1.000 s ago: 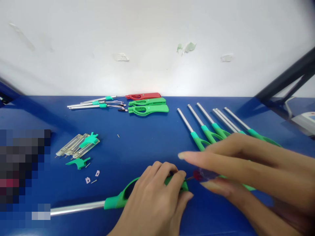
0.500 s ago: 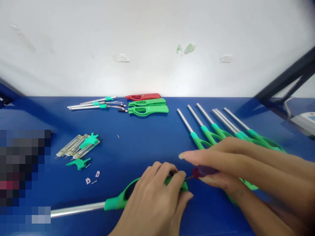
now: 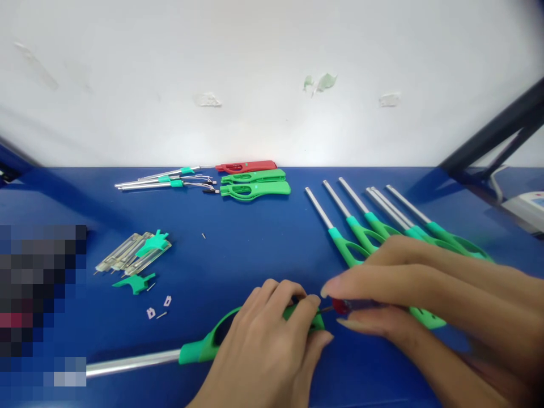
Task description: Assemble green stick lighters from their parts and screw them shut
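Note:
A green long-neck lighter (image 3: pixel 198 351) with a metal tube lies across the front of the blue table. My left hand (image 3: pixel 266 340) is wrapped over its handle and hides most of it. My right hand (image 3: pixel 395 294) pinches the red handle of a screwdriver (image 3: pixel 341 306) between thumb and fingers. The thin shaft points left at the handle's end; whether its tip is in a hole there I cannot tell. Beyond my right hand lie several green lighters (image 3: pixel 346 245), their metal tubes pointing away from me, some partly covered by the hand.
At the back left lie green handle shells (image 3: pixel 257 191), a red handle (image 3: pixel 249 166) and loose metal tubes with wires (image 3: pixel 148 185). Clear fuel tanks (image 3: pixel 123 253), a green trigger piece (image 3: pixel 135 283), small white parts (image 3: pixel 151 313) and a tiny pin (image 3: pixel 161 315) lie at left. A white wall (image 3: pixel 263 130) stands behind.
The fingers of my right hand have shifted slightly on the screwdriver, with the fingertips now further right. My left hand and the lighter under it have stayed in place.

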`<state>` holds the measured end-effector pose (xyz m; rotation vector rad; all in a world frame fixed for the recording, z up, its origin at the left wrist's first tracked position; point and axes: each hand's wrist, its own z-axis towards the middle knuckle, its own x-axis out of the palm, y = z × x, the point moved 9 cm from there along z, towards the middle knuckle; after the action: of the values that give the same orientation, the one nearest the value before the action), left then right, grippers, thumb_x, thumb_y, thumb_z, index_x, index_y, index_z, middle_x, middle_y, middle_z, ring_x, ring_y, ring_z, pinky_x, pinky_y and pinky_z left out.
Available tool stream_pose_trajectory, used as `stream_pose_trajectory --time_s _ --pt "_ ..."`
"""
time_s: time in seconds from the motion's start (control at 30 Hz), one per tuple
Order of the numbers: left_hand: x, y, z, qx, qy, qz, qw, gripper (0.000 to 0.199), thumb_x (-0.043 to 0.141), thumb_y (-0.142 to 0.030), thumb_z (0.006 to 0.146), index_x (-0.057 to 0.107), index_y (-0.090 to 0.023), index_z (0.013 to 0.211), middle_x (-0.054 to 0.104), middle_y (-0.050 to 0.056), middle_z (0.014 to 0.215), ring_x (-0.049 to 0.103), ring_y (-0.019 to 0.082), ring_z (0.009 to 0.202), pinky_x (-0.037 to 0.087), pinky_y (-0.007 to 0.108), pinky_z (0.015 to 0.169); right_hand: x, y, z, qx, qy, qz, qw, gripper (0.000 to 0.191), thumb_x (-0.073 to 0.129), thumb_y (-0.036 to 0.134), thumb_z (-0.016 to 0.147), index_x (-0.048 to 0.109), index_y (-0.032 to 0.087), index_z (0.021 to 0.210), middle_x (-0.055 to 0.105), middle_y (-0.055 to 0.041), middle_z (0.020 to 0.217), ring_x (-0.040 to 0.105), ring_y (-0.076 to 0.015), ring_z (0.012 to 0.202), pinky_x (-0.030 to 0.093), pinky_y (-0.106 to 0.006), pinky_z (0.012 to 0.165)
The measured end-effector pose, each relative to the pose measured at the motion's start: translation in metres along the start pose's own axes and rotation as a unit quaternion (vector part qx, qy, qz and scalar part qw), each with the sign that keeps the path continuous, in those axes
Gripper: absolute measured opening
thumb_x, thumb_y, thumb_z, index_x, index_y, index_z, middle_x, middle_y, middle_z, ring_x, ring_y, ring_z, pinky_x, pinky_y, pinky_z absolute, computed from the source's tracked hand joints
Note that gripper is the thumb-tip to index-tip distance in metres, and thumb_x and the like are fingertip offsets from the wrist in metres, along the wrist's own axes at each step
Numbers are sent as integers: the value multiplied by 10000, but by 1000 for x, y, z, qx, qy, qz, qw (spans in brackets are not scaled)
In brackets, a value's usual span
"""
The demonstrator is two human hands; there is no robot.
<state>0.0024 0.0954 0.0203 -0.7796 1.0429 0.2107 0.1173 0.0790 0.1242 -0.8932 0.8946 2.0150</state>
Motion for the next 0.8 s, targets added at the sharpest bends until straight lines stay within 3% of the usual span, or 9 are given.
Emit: stream_pose_trajectory --time_s 0.13,0.43,0.63,0.8 --pt "1 0 1 -6 0 -10 1000 251 450 -292 1109 629 -246 1279 732 47 1233 713 303 1097 605 597 964 -1 3 2 -9 1 -10 1000 136 502 354 1108 624 369 1166 720 102 928 705 -48 634 473 -151 445" --pt "2 1 1 -10 18 -20 1000 271 487 -282 1099 641 -236 1317 689 73 1253 678 301 1161 601 550 973 -1 2 3 5 -6 -7 1000 177 494 316 1094 638 392 1163 720 130 969 721 -48 689 579 -120 670" --pt "2 1 2 -15 28 -20 999 271 496 -296 1098 623 -241 1330 682 64 1247 680 287 1137 602 542 979 -3 5 4 45 53 36 997 223 555 208 1083 647 360 1218 698 106 1058 738 -39 835 554 -114 859" --pt "-1 0 3 -17 29 -16 999 252 501 -292 1093 600 -245 1320 681 56 1265 677 285 1149 609 540 982 -3 7 3 50 82 39 995 325 544 173 1072 626 405 1286 663 99 1070 717 -42 797 580 -139 832"
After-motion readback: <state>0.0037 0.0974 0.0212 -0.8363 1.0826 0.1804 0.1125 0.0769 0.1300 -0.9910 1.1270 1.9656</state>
